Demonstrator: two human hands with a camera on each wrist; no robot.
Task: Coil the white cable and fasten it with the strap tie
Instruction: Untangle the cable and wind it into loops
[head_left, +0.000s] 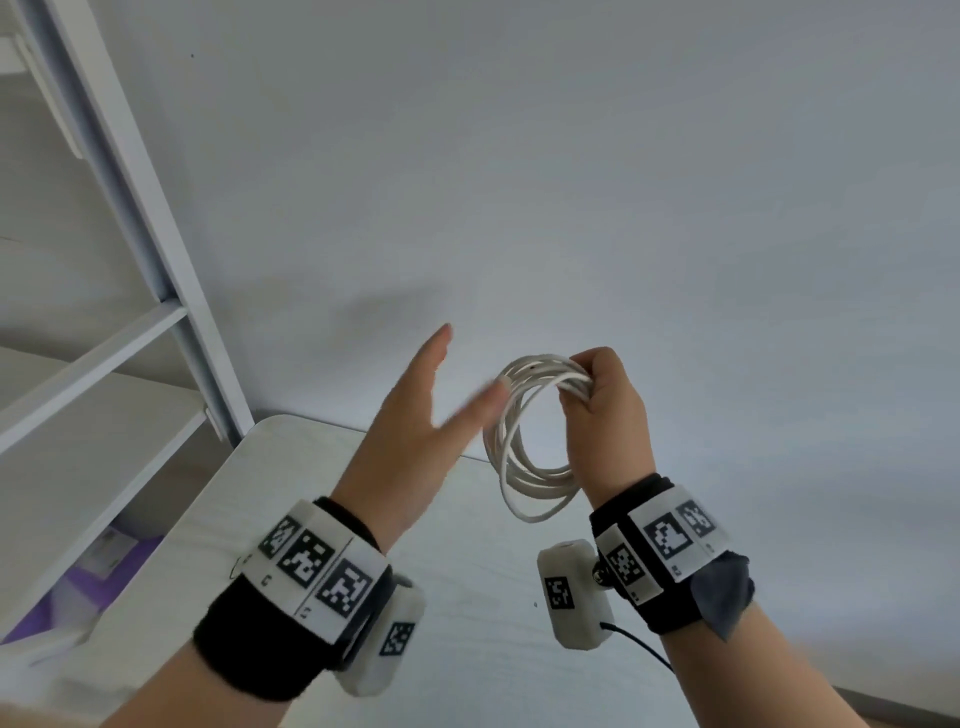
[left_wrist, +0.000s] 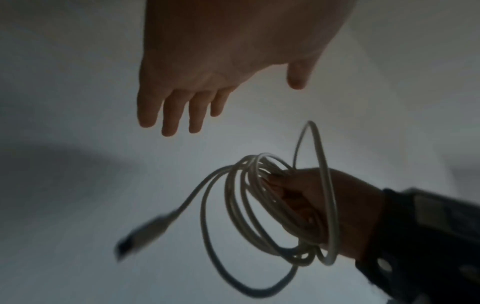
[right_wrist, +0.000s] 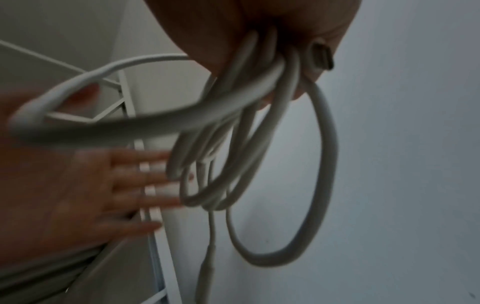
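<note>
The right hand is clenched around the top of a thin white round cable wound into several loose loops; the loops hang down from the fist, held in the air above the pale wood-grain counter. In the right wrist view a flat grey plug end sticks out beside the curled fingers, and another strand ends in a long connector hanging low. The left wrist view shows a blurred plug dangling free from the coil.

The left hand is released, fingers straight and spread, holding nothing. It sits just beside the coil, its thumb close to the outer loop; whether it touches is lost in blur.

Behind is a plain pale wall. To the left stands a white metal shelf frame with something purple below it. Both wrists wear black bands with white marker blocks.
</note>
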